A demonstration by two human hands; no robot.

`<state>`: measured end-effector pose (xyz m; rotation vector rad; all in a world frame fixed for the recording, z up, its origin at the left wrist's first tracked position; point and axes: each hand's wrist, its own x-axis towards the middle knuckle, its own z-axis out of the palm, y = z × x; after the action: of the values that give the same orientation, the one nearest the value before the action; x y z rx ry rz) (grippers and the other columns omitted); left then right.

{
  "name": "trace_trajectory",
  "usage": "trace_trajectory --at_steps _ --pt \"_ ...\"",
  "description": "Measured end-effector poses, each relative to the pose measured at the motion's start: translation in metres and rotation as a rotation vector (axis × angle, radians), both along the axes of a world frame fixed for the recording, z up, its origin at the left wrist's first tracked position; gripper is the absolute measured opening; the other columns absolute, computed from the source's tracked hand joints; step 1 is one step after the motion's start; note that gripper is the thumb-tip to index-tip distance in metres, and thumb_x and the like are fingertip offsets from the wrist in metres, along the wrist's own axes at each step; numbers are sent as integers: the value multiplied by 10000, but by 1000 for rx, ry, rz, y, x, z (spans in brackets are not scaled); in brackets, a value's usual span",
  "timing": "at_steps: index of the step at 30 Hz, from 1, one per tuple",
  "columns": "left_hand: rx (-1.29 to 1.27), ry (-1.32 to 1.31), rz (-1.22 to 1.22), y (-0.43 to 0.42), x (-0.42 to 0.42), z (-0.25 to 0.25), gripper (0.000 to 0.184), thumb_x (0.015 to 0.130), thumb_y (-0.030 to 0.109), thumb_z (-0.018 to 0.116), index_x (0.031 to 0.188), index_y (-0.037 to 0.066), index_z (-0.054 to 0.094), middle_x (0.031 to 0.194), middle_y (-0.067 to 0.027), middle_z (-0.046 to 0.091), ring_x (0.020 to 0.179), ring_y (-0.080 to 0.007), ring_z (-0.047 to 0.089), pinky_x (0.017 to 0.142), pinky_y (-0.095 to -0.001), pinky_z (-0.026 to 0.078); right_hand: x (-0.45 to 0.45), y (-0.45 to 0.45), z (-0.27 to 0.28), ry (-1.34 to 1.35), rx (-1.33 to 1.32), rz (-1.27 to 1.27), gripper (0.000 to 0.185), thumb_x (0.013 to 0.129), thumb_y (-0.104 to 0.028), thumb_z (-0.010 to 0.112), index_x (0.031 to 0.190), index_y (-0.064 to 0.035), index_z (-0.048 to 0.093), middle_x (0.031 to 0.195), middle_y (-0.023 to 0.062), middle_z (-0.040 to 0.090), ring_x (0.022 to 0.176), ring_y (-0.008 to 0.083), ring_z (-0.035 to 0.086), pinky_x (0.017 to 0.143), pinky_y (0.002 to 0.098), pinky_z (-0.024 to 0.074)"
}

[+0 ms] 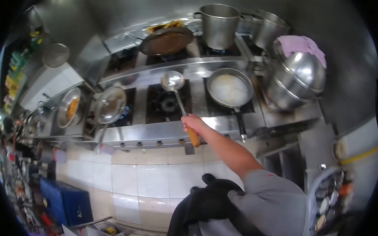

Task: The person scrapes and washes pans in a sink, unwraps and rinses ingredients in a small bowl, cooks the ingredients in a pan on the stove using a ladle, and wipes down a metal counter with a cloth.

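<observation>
My right hand (194, 124) is closed around the handle of a ladle (179, 100), with the wooden grip end sticking out below my fingers. The round metal bowl of the ladle hangs over the stove, above and behind the middle burner (168, 103). To the right of the hand is a frying pan (230, 88) with whitish, cloudy contents and a black handle. On the left a metal pan (110, 105) sits on a burner where a blue flame shows. My left hand is out of view.
Behind stand a wide brown pan (166, 41) and tall pots (220, 27). A large domed pot (295, 80) with a pink cloth (302, 48) is at the right. Orange food lies in a bowl (69, 108) at the left. A blue box (66, 201) stands on the tiled floor (153, 178).
</observation>
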<state>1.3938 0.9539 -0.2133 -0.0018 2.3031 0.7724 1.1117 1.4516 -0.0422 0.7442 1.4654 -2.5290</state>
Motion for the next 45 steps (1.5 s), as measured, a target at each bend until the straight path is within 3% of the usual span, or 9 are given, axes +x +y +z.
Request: trace_trajectory --at_steps 8,12,18,19,22,26,31,34,45 --pt "322 -263 681 -6 -32 -51 230 945 198 522 1051 45 656 900 -127 695 717 -273 658 566 -413 514 198 169 112 -208 994 95 309 778 -125 671 1061 -52 572 800 83 589 618 187 610 503 350 536" --pt "372 -272 600 61 -82 -40 391 958 249 575 1288 39 558 1040 -129 691 886 -295 700 657 -426 565 214 287 83 -159 1814 176 258 806 -77 627 1047 -40 541 892 226 670 813 419 679 730 521 555" --pt "154 -166 140 181 -65 -75 286 955 220 579 1130 8 658 1025 -135 689 794 -204 702 621 -358 565 199 364 56 -313 1798 259 262 815 -93 641 1042 -28 527 943 275 666 943 486 642 831 570 510" --pt "81 95 -122 192 -53 -78 365 908 316 635 1002 -25 726 1039 -229 724 980 -331 707 888 -394 549 202 375 45 -316 1789 274 262 815 -93 641 1042 -28 527 943 275 666 943 486 642 831 570 510" --pt "96 -9 -148 236 -36 -40 373 902 324 640 1061 0 733 1111 -226 717 1079 -357 677 941 -410 532 210 403 23 -114 1761 365 256 805 -87 642 1033 -18 548 923 259 667 920 481 643 818 545 519" --pt "30 -238 51 234 -23 -60 325 883 290 650 1037 15 731 1119 -212 712 1077 -363 669 946 -414 537 227 381 66 -210 1330 416 173 812 -59 622 967 1 573 807 177 631 674 324 652 596 433 514" --pt "-245 51 -865 199 -76 -94 316 775 170 752 1060 49 688 1010 -151 730 1018 -334 684 872 -470 561 241 357 79 -385 818 378 112 836 -51 613 924 1 568 731 92 547 500 160 540 433 331 429" --pt "-4 -302 -19 193 -105 -118 235 978 147 570 1191 50 578 1078 -130 690 840 -259 719 642 -451 617 248 341 80 -418 557 330 106 839 -41 601 931 1 566 708 65 507 479 156 483 422 325 410" --pt "-14 190 -640 235 -141 -136 102 889 71 605 966 12 639 917 -116 688 677 -193 715 509 -344 600 280 269 111 -477 779 246 128 815 -50 612 921 -16 549 713 71 536 529 159 546 437 339 437"
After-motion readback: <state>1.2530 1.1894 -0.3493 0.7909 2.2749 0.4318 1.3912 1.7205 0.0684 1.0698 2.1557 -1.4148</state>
